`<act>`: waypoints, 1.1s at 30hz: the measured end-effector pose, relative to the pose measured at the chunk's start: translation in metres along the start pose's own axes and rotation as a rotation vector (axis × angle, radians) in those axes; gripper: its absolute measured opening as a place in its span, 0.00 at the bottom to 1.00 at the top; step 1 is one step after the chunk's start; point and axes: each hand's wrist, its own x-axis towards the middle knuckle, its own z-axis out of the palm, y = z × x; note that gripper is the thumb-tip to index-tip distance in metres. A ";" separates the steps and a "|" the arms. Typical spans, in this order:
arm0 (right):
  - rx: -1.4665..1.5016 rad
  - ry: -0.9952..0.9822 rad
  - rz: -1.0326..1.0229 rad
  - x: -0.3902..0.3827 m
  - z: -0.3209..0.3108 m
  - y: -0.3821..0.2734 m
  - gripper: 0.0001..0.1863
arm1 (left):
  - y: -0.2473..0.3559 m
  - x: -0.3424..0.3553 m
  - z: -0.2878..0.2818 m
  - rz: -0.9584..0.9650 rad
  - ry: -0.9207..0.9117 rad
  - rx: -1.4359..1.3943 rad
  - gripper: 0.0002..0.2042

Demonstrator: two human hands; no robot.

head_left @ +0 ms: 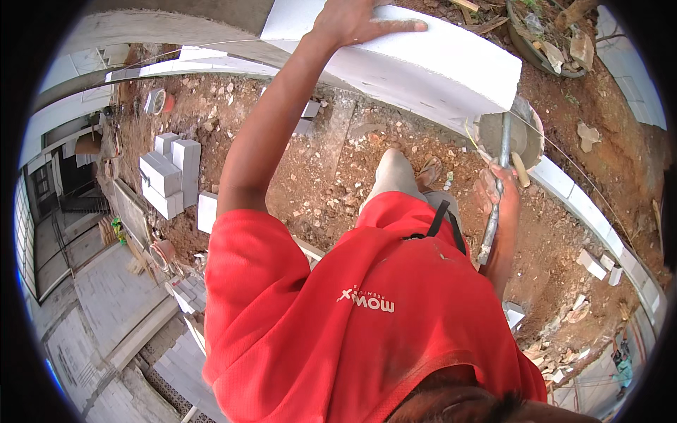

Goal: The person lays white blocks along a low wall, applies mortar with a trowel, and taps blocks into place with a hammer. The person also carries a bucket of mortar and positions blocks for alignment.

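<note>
My left hand [350, 25] lies flat on the top of a white building block [416, 46], its thumb stretched out and its other fingertips cut off by the picture's upper edge. The block sits along a low wall. My right hand [496, 187] is wrapped round a grey metal pipe [505, 137]. The pipe's far end reaches up to the block's right end, over a round bucket [534, 134] with grey mortar in it. A tool with a wooden handle [520, 170] leans out of this bucket, its other end hidden.
A string [589, 173] runs along the curved row of white blocks [557, 180] at right. White blocks [162, 175] are stacked on the rubble-strewn soil at left. A pan of debris [539, 53] stands at the top right. Another person [622, 363] is far off at lower right.
</note>
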 end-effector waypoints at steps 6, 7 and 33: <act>-0.459 0.267 -0.141 -0.035 -0.031 -0.004 0.05 | -0.017 0.002 0.033 -0.088 -0.025 -0.028 0.49; -0.679 0.356 -0.220 -0.038 -0.036 0.000 0.04 | -0.027 0.010 0.036 -0.089 -0.031 -0.001 0.49; -0.981 0.110 -0.548 0.047 0.267 0.036 0.20 | -0.062 -0.123 0.073 -0.907 0.950 -1.133 0.51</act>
